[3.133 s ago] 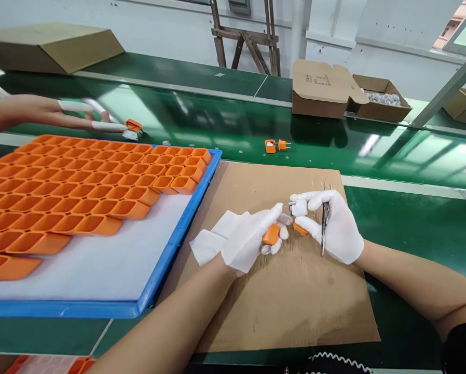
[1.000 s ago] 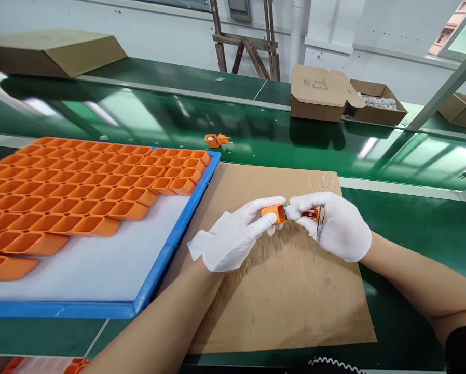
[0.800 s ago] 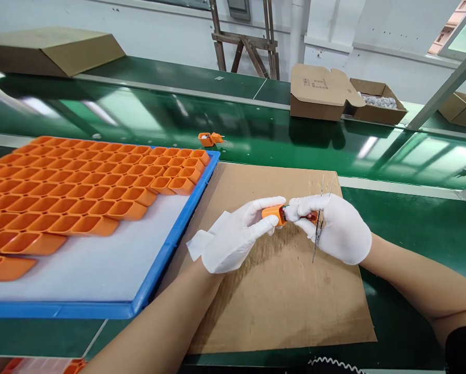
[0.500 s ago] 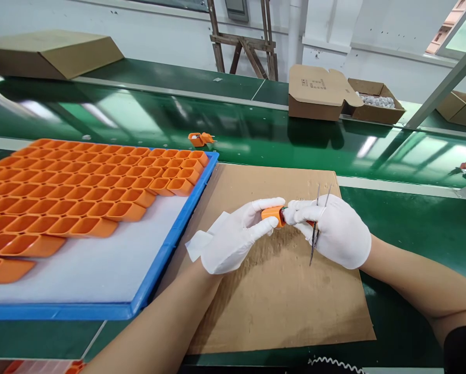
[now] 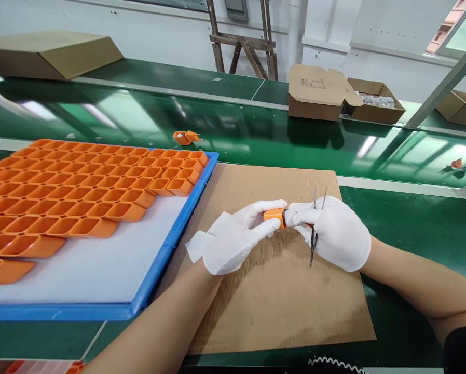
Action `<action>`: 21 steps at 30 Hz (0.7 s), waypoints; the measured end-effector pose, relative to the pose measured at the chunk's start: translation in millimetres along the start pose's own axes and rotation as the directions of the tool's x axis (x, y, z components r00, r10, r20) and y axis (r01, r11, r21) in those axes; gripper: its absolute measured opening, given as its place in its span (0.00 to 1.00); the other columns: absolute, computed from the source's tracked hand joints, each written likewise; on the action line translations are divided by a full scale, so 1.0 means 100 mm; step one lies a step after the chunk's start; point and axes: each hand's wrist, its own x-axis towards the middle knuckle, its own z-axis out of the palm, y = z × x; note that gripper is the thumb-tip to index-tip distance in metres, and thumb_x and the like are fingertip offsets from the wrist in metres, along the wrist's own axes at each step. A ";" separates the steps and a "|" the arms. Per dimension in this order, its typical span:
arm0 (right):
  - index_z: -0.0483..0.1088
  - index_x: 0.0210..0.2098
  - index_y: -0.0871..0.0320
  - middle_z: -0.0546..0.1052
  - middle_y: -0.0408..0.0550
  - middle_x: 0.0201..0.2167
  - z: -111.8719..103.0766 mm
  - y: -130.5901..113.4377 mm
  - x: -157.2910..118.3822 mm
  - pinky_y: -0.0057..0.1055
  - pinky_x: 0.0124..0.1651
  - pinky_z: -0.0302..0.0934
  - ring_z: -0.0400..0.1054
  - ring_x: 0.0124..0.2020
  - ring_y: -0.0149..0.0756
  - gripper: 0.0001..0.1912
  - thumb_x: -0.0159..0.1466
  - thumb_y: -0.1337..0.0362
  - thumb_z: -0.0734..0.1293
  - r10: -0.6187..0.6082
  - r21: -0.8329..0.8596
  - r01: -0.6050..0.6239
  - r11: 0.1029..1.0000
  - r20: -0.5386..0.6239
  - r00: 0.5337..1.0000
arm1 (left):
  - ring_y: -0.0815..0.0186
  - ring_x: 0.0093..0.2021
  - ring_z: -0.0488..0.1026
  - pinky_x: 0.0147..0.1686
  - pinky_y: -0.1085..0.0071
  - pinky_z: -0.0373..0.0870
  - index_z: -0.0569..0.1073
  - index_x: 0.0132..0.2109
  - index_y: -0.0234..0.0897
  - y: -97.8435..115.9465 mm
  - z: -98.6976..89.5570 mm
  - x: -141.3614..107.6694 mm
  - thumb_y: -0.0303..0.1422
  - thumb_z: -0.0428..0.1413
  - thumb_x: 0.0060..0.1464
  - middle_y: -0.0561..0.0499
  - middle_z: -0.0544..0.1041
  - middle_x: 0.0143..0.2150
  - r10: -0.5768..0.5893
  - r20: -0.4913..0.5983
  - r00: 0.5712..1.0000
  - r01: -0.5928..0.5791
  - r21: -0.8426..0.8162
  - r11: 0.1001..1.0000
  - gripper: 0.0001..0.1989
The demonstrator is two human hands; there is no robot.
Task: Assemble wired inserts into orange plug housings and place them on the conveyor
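My left hand (image 5: 238, 236), in a white glove, pinches an orange plastic housing (image 5: 274, 217) between thumb and fingers above the cardboard sheet. My right hand (image 5: 330, 228), also gloved, holds a pair of tweezers (image 5: 314, 240) across its fingers, tips pointing away from me. Its fingertips press together at the housing's right end, where a small dark part shows; most of that part is hidden by the glove. A bit of orange shows beneath the right fingers. White paper or cloth (image 5: 200, 244) lies beside my left wrist.
To the left, a blue tray (image 5: 170, 249) holds rows of hollow orange housings (image 5: 85, 192). Beneath my hands lies a cardboard sheet (image 5: 279, 306). A green belt (image 5: 241, 130) runs behind, carrying orange pieces (image 5: 185, 137). Open cardboard boxes (image 5: 314, 106) stand on the far ledge.
The orange pieces on the belt have shifted left, as has the small item at the far right. My hands, housing and tweezers have moved only slightly, and the dark part shows less.
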 end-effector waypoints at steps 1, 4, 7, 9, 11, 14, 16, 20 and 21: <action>0.69 0.37 0.57 0.73 0.42 0.28 0.00 0.00 0.00 0.34 0.31 0.46 0.53 0.22 0.32 0.12 0.69 0.76 0.58 -0.002 -0.011 0.002 1.000 -0.019 1.000 | 0.59 0.43 0.76 0.47 0.59 0.76 0.81 0.51 0.42 0.00 0.00 0.00 0.48 0.69 0.50 0.44 0.82 0.50 0.003 -0.002 1.000 -0.003 0.015 1.000 0.24; 0.70 0.36 0.57 0.71 0.41 0.26 0.01 0.00 -0.01 0.33 0.31 0.46 0.50 0.22 0.32 0.13 0.68 0.77 0.57 -0.028 -0.040 0.026 0.999 -0.071 0.997 | 0.55 0.48 0.77 0.53 0.56 0.75 0.81 0.51 0.42 0.02 0.02 -0.01 0.46 0.69 0.51 0.43 0.81 0.53 -0.003 0.000 1.000 0.003 0.037 0.999 0.23; 0.71 0.36 0.58 0.67 0.40 0.22 0.00 0.00 -0.01 0.33 0.30 0.44 0.48 0.22 0.33 0.13 0.67 0.76 0.57 -0.058 -0.065 0.052 0.997 -0.089 0.994 | 0.51 0.53 0.76 0.57 0.53 0.74 0.81 0.51 0.41 0.04 0.05 -0.01 0.45 0.69 0.50 0.42 0.80 0.56 -0.006 0.019 1.000 0.005 0.020 1.000 0.23; 0.72 0.36 0.59 0.64 0.39 0.21 -0.01 -0.01 -0.01 0.33 0.29 0.42 0.47 0.21 0.33 0.13 0.67 0.76 0.58 -0.070 -0.070 0.065 0.995 -0.073 0.995 | 0.51 0.55 0.76 0.58 0.53 0.73 0.81 0.51 0.40 0.04 0.06 -0.01 0.44 0.69 0.51 0.41 0.80 0.57 0.003 0.039 0.999 -0.003 -0.001 1.000 0.22; 0.72 0.36 0.59 0.63 0.39 0.20 -0.01 -0.03 -0.03 0.33 0.29 0.43 0.48 0.21 0.33 0.13 0.68 0.76 0.57 -0.063 -0.090 0.057 0.994 -0.069 0.996 | 0.51 0.54 0.76 0.58 0.53 0.72 0.81 0.51 0.40 0.03 0.07 -0.01 0.44 0.69 0.52 0.42 0.80 0.56 0.004 0.052 0.999 -0.003 -0.016 1.000 0.22; 0.72 0.36 0.59 0.65 0.40 0.21 -0.01 -0.05 -0.04 0.34 0.30 0.44 0.50 0.22 0.34 0.13 0.69 0.75 0.57 -0.026 -0.129 0.018 0.992 -0.063 0.998 | 0.54 0.50 0.77 0.55 0.55 0.73 0.81 0.51 0.40 0.00 0.08 -0.01 0.44 0.68 0.52 0.42 0.81 0.55 -0.017 0.051 0.999 0.018 -0.023 1.000 0.22; 0.72 0.36 0.58 0.68 0.41 0.22 -0.01 -0.05 -0.04 0.34 0.30 0.44 0.53 0.22 0.34 0.12 0.68 0.74 0.58 0.025 -0.092 -0.025 0.995 -0.005 1.000 | 0.56 0.46 0.77 0.50 0.56 0.75 0.81 0.52 0.40 -0.01 0.08 -0.01 0.44 0.68 0.52 0.43 0.81 0.54 -0.047 0.046 0.998 0.048 -0.025 0.999 0.23; 0.71 0.33 0.57 0.78 0.41 0.30 -0.02 -0.03 -0.01 0.32 0.35 0.52 0.64 0.27 0.31 0.08 0.66 0.74 0.63 0.175 0.111 -0.192 0.975 0.149 0.973 | 0.61 0.38 0.75 0.42 0.60 0.74 0.80 0.53 0.38 -0.02 0.08 -0.01 0.47 0.68 0.52 0.44 0.82 0.45 -0.103 0.055 0.993 0.104 -0.018 0.994 0.25; 0.70 0.33 0.56 0.79 0.41 0.32 -0.02 -0.03 -0.01 0.32 0.36 0.52 0.65 0.27 0.31 0.08 0.65 0.74 0.64 0.193 0.144 -0.219 0.965 0.173 0.966 | 0.62 0.36 0.74 0.42 0.61 0.74 0.80 0.53 0.38 -0.02 0.09 -0.02 0.47 0.68 0.52 0.45 0.82 0.43 -0.106 0.058 0.993 0.107 -0.013 0.994 0.25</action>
